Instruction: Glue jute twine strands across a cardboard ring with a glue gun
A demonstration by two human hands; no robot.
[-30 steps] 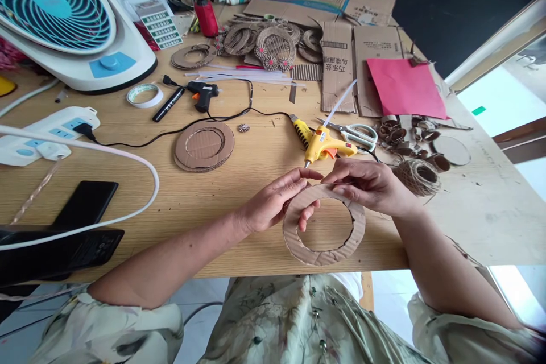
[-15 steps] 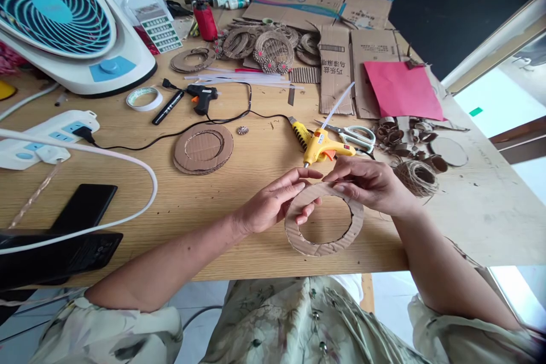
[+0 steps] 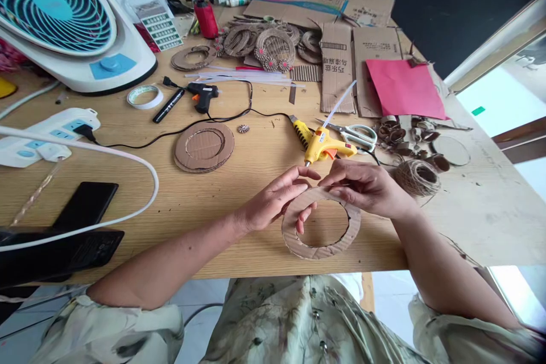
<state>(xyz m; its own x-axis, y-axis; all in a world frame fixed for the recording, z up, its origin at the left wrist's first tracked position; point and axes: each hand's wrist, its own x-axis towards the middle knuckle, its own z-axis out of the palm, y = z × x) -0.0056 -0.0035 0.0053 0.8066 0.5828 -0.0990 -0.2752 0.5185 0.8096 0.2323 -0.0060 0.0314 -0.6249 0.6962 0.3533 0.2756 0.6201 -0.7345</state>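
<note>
A flat brown cardboard ring [image 3: 294,233] is held up near the table's front edge, tilted towards me. My left hand [image 3: 277,200] grips its upper left side, thumb in front and some fingers through the hole. My right hand [image 3: 369,189] pinches the top edge of the ring; whether its fingertips also hold something small cannot be made out. Just beyond the hands lies a yellow glue gun [image 3: 324,147] with a clear glue stick in its back. Farther left, a cardboard disc with a ring on it [image 3: 205,148] rests flat on the table.
Behind the glue gun are scissors [image 3: 360,135] and a yellow cutter [image 3: 301,132]. A twine ball [image 3: 416,177] sits at right. A black glue gun [image 3: 203,96], tape roll [image 3: 145,97], power strip [image 3: 46,135] and fan [image 3: 115,65] stand left. Cardboard rings [image 3: 273,48] are piled behind.
The ring has shifted slightly left and down in my hands. My right hand's fingertips have moved a little left along its top edge, closer to my left hand.
</note>
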